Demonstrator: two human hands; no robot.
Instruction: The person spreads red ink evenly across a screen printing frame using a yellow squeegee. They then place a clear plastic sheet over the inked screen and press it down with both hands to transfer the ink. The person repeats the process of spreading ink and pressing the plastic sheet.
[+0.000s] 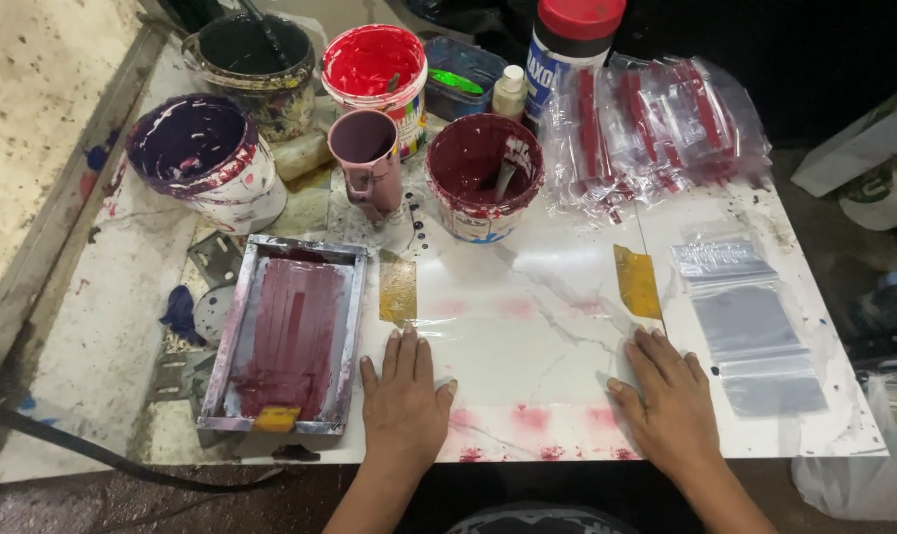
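While both hands lie flat on it, a clear plastic sheet [528, 341] sits on the white marble-patterned worktop [102, 366] near the front edge, taped down by a yellowish strip of tape [398, 289] at its left end and another tape strip [637, 282] at its right end. Faint pink smears show through or on the sheet along the front edge. The left hand [402, 400] presses palm-down on the sheet's left part, fingers spread and released, gripping nothing. The right hand [669, 396] rests the same way on the sheet's right part, fingers extended and open, holding nothing.

Just left of the left hand lies a metal-framed printing screen [288, 341] coated in maroon ink, with a small yellow-handled squeegee [275, 418] at its near end. To the right of the right hand, toward the right edge, lie clear zip bags [745, 326], flat and stacked.

Along the back edge stand open paint tubs: a purple ink tub [196, 158] at the left, a dark tub [251, 64] behind it, a red ink tub [377, 74], a mauve mug [367, 158], and a maroon ink tub [483, 173] with a brush in it. Behind these stand a small white bottle [509, 91] and a red-capped jar [567, 44]. A pile of bagged red items [656, 124] occupies the back right corner.
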